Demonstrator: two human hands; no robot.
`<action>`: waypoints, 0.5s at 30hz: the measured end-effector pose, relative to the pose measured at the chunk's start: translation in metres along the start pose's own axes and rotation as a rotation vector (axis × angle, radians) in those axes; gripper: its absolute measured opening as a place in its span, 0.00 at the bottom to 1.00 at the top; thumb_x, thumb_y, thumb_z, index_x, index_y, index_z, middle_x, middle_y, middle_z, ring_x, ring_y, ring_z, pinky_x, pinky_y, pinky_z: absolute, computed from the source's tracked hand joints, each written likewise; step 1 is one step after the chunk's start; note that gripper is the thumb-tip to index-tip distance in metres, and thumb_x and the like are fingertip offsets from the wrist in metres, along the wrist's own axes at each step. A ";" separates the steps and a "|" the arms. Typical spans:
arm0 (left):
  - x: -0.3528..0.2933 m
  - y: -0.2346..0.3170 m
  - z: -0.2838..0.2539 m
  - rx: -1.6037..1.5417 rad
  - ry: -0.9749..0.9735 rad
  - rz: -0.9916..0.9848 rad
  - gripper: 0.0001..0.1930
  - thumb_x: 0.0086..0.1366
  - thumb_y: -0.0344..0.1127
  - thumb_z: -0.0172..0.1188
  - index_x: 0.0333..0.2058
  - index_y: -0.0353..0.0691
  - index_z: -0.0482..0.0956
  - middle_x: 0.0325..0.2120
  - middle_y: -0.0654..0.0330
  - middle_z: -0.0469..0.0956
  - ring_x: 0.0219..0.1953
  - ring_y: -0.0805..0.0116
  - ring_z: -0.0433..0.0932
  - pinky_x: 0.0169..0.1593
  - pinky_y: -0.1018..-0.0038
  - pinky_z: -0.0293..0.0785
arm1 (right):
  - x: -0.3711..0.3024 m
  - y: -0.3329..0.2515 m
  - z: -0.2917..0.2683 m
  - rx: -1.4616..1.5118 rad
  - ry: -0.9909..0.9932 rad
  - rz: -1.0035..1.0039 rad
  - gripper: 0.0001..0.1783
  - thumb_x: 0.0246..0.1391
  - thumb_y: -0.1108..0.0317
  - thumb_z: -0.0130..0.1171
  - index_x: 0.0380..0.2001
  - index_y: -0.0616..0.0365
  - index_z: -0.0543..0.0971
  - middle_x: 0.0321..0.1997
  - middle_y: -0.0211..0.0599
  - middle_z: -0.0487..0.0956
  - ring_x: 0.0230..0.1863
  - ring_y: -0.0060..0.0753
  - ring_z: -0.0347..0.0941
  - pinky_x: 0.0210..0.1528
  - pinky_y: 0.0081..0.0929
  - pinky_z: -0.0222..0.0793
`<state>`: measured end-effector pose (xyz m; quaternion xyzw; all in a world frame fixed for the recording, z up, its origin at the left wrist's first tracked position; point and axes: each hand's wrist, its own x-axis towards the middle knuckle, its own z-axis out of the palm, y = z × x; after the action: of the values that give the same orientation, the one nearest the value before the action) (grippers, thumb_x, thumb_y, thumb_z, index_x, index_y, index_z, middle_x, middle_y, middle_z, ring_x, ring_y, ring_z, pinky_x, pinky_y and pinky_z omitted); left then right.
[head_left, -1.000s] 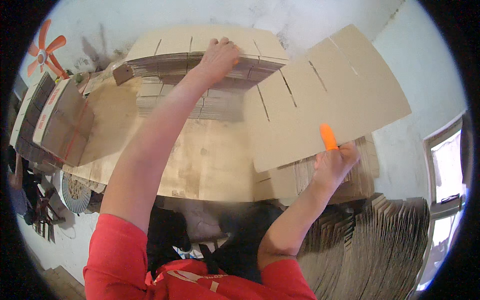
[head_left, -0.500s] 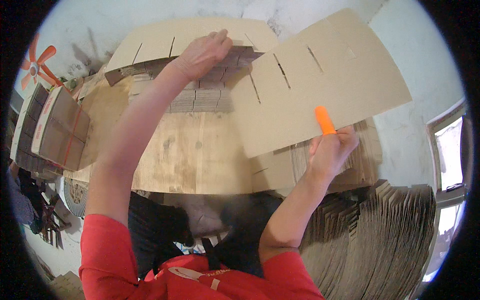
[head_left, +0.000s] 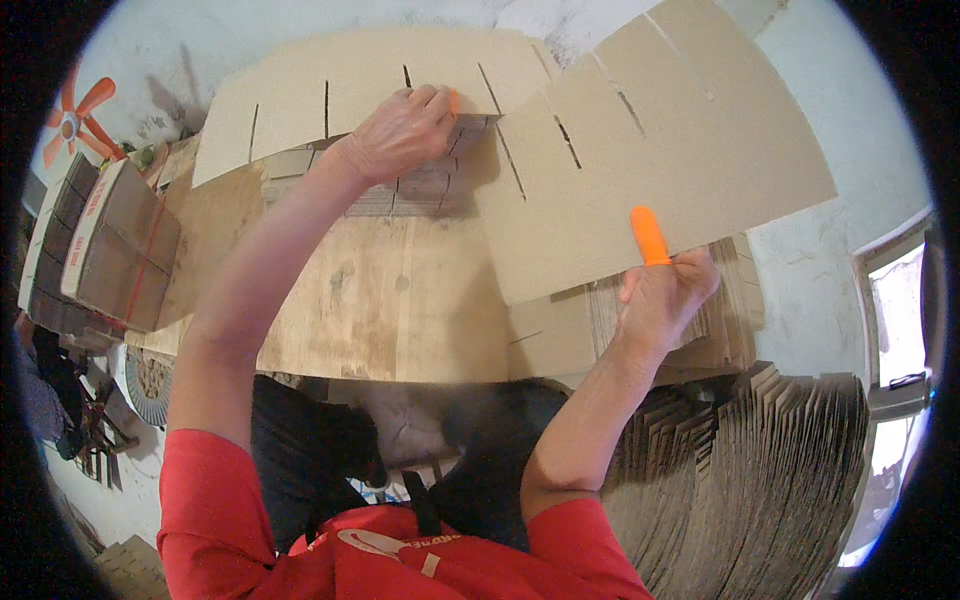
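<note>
Nearest is the person's red shirt [head_left: 300, 580], its chest carrying a pale oval print and light lettering, partly lost in the folds. At lower right, a dense row of upright cardboard pieces [head_left: 740, 480] stands beside the bent right arm, whose elbow is tucked close to the body. The right hand [head_left: 668, 300] grips the near edge of a slotted cardboard sheet [head_left: 700, 170], knuckles bunched at the edge and one digit in an orange finger cover [head_left: 650, 236] laid flat on its upper face. This sheet tilts up to the right, above a cardboard pile [head_left: 735, 315] at the right end of the wooden table [head_left: 380, 330]; its face looks plain, with a line of slits across it. The left arm reaches forward, elbow slightly bent, and the left hand [head_left: 405, 130] is closed on the near edge of a second slotted sheet [head_left: 285, 115], fingers curled, a bit of orange showing at one fingertip. That sheet lies over a cardboard stack [head_left: 370, 205] at the back of the table, and its right end meets the first sheet's left side. At far left, a carton bundle [head_left: 125, 240] bears small red print and a red band. Behind are an orange fan [head_left: 70, 125] and a stained pale wall [head_left: 350, 25].
</note>
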<state>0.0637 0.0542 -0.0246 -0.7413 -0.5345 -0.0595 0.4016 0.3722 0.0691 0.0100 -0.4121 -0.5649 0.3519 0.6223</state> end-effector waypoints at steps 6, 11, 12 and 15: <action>-0.012 0.004 0.002 0.005 -0.053 -0.016 0.14 0.51 0.30 0.57 0.37 0.29 0.75 0.40 0.53 0.71 0.40 0.62 0.74 0.38 0.70 0.76 | 0.000 0.004 0.002 -0.037 -0.021 -0.136 0.18 0.45 0.75 0.66 0.13 0.54 0.66 0.08 0.28 0.66 0.06 0.20 0.59 0.07 0.22 0.51; -0.019 0.005 0.000 0.016 0.010 -0.049 0.17 0.51 0.29 0.57 0.40 0.28 0.74 0.40 0.53 0.71 0.39 0.62 0.74 0.38 0.71 0.76 | -0.006 -0.004 0.006 -0.170 -0.042 -0.041 0.17 0.48 0.85 0.45 0.13 0.53 0.60 0.12 0.25 0.57 0.08 0.14 0.52 0.05 0.15 0.50; -0.019 0.005 -0.001 0.034 0.001 -0.040 0.17 0.51 0.29 0.57 0.41 0.28 0.74 0.40 0.53 0.71 0.39 0.62 0.74 0.38 0.71 0.76 | -0.008 -0.008 0.009 -0.152 -0.033 -0.089 0.17 0.48 0.85 0.47 0.13 0.54 0.61 0.12 0.26 0.58 0.07 0.14 0.53 0.05 0.15 0.50; -0.021 0.006 -0.004 0.065 0.014 -0.019 0.14 0.50 0.29 0.57 0.37 0.29 0.74 0.38 0.53 0.71 0.38 0.64 0.74 0.37 0.73 0.77 | -0.010 -0.011 0.011 -0.119 -0.019 -0.167 0.16 0.49 0.83 0.50 0.13 0.55 0.63 0.11 0.27 0.61 0.07 0.15 0.54 0.05 0.15 0.49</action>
<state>0.0617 0.0357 -0.0360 -0.7221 -0.5404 -0.0511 0.4289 0.3599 0.0571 0.0160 -0.3964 -0.6232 0.2684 0.6184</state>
